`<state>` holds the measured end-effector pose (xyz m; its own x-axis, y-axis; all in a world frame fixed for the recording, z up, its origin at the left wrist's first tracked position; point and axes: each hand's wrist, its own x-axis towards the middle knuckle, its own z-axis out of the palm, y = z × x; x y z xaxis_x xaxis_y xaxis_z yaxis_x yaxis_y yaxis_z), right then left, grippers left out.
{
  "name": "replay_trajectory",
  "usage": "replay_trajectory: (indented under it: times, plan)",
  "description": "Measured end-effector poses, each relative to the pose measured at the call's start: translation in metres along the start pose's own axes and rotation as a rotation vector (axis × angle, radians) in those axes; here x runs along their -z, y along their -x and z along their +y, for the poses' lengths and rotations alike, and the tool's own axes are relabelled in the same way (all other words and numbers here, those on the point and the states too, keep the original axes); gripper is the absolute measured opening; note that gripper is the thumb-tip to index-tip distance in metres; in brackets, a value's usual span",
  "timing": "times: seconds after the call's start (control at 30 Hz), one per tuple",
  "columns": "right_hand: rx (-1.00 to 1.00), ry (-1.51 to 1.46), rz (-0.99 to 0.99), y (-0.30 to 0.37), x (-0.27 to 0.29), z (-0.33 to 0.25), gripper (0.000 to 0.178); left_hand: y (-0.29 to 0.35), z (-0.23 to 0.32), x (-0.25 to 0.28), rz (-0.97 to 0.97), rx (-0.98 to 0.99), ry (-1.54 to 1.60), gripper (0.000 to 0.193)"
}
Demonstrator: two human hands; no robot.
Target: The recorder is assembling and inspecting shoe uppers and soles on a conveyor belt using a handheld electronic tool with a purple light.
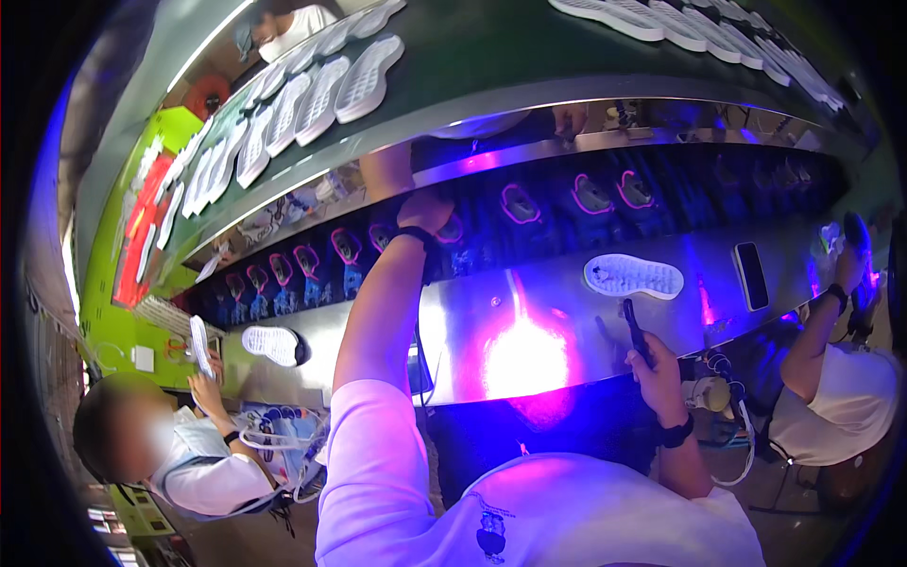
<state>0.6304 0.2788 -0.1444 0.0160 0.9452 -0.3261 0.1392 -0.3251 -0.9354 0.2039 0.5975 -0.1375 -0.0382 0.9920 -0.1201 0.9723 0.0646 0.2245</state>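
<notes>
My left arm stretches far across the bench, and my left hand (425,212) is in among a row of dark shoe uppers with pink-lit collars. It is beside one shoe upper (451,230); its fingers are mostly hidden, so I cannot tell whether it grips anything. My right hand (659,376) is closed round the handle of a slim dark brush (632,324). The brush's tip points up, just below a white shoe sole (633,277) lying on the metal bench (586,326). Bright violet light falls on the bench between my arms.
A phone (751,276) lies right of the sole. Another white sole (270,346) rests at the left. More soles (321,99) line the green upper belt (472,57). A co-worker (203,454) at left holds a sole; another person's arm (808,354) is at right.
</notes>
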Motion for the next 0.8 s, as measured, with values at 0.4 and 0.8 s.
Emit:
replay_trajectory:
  times: [0.4, 0.8]
  plan:
    - [0.088, -0.077, 0.076, 0.025, 0.028, -0.014, 0.048, -0.051, 0.099, -0.085, 0.023, 0.082, -0.186, 0.052]
    - [0.15, -0.042, -0.051, 0.024, 0.02, 0.002, 0.045, 0.224, 0.08, -0.014, -0.058, 0.076, 1.097, 0.056]
